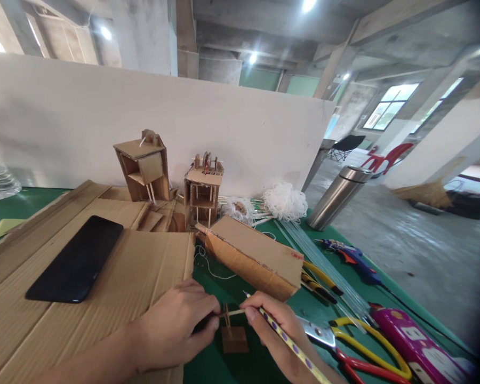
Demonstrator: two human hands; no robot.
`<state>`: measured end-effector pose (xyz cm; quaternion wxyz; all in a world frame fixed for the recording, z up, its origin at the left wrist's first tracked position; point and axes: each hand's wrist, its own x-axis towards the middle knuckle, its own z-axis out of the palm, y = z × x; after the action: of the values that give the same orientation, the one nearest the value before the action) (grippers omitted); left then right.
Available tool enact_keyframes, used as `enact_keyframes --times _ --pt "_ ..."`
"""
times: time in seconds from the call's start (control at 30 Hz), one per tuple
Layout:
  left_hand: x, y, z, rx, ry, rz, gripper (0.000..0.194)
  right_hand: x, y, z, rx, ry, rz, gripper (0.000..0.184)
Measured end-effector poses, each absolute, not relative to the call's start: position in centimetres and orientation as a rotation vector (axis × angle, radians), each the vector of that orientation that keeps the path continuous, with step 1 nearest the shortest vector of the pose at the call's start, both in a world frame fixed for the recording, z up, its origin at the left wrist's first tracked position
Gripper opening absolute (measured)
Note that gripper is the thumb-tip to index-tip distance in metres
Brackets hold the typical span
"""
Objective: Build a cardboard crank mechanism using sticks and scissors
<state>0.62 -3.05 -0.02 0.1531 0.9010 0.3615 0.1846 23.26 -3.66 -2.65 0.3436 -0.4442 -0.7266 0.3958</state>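
My left hand (pixel 184 325) pinches near one end of a small cardboard piece with a thin wooden stick (pixel 237 312) running through it. The piece stands on a small square cardboard base (pixel 235 340) on the green tabletop. On the other side, my right hand (pixel 278 325) is closed on a yellow pencil with purple dots (pixel 290 344), its tip pointing up and left. Its fingertips also touch the stick's right end. Just behind both hands lies a long cardboard box (pixel 256 253).
A black phone (pixel 76 258) lies on cardboard sheets (pixel 160 256) at left. Two cardboard models (pixel 142 165) stand behind, near white string (pixel 286 201). At right are tin snips (pixel 360 341), a glue gun (pixel 354 258), clear glue sticks (pixel 324 266), a magenta packaged tool (pixel 416 341) and a steel flask (pixel 338 197).
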Motion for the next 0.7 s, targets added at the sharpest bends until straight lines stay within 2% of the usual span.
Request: enact_keyframes --times 0.7 --pt "0.7 -3.14 0.21 2.589 1.056 0.58 0.013 23.25 -3.72 -2.42 -1.162 -1.927 0.978 0.038"
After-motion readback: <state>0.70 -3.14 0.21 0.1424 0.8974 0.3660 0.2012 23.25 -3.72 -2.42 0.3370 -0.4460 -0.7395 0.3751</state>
